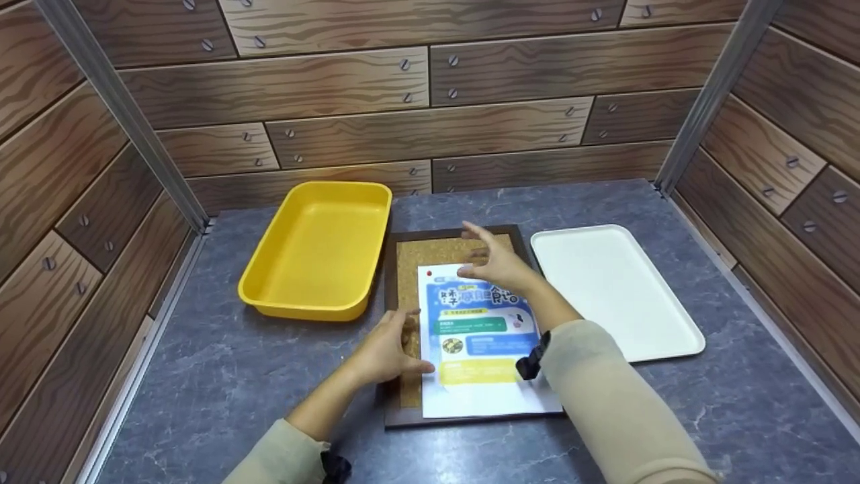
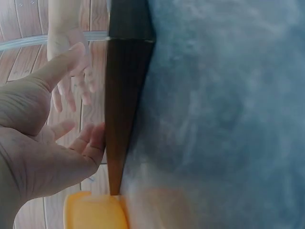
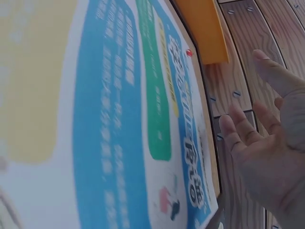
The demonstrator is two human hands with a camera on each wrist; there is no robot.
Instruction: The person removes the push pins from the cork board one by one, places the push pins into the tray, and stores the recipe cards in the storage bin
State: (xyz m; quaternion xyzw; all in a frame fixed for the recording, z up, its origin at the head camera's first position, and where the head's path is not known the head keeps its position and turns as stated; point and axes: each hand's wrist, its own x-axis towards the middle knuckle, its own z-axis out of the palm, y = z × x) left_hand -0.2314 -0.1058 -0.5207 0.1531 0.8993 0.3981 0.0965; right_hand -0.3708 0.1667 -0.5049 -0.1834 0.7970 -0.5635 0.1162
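Observation:
A printed sheet (image 1: 490,398) with blue, green and yellow blocks lies on a dark-framed cork board (image 1: 416,253). A red push pin (image 1: 429,273) sits at the sheet's upper left corner, also seen in the right wrist view. My left hand (image 1: 384,349) is at the left edge of the sheet, fingers loosely bent and thumb apart, gripping nothing. Over the sheet's upper right part is my right hand (image 1: 500,266), its fingers spread and holding nothing. The right wrist view shows that hand (image 3: 271,143) beyond the sheet's top edge. Whether either hand touches the sheet is unclear.
To the left of the board stands a deep yellow tray (image 1: 272,306). A shallow white tray (image 1: 605,282) lies on the right, partly behind the right forearm. All rest on a dark marbled table (image 1: 201,396), with wood-patterned walls (image 1: 349,81) on three sides.

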